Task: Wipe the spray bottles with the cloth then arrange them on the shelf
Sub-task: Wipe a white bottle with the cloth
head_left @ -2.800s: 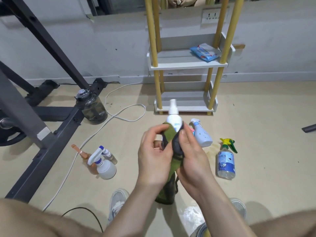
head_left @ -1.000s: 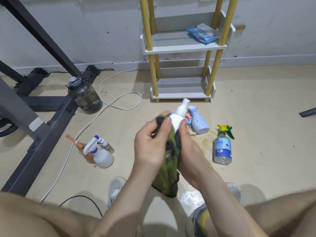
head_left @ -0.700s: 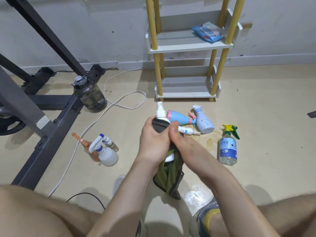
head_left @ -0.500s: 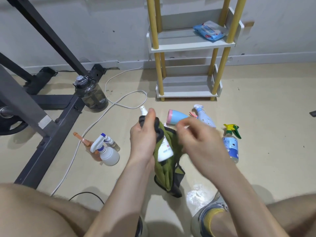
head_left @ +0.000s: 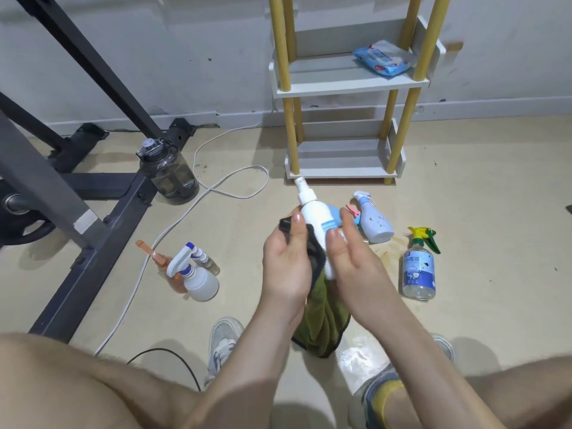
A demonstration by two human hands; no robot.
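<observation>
A slim white spray bottle (head_left: 314, 216) with a blue label stands tilted between my hands, nozzle pointing up and away. My right hand (head_left: 349, 261) grips its lower body. My left hand (head_left: 286, 264) holds the green cloth (head_left: 322, 323) with black trim against the bottle's left side; the cloth hangs down below both hands. The white shelf (head_left: 346, 85) with yellow posts stands against the wall beyond. More spray bottles lie on the floor: a pale blue one (head_left: 373, 222), a clear one with a green-yellow trigger (head_left: 419, 270), and a white one with a blue-white trigger (head_left: 196, 275).
A blue wipes packet (head_left: 382, 58) lies on the shelf's upper tier. A dark water jug (head_left: 168, 171) and a grey exercise frame (head_left: 93, 209) stand at left. A white cable (head_left: 216, 187) runs across the floor. An orange bottle (head_left: 162, 264) lies by the white one.
The bottle was tipped left inside the cloth and now stands more upright with most of its body uncovered. My right hand came back onto the bottle's lower part.
</observation>
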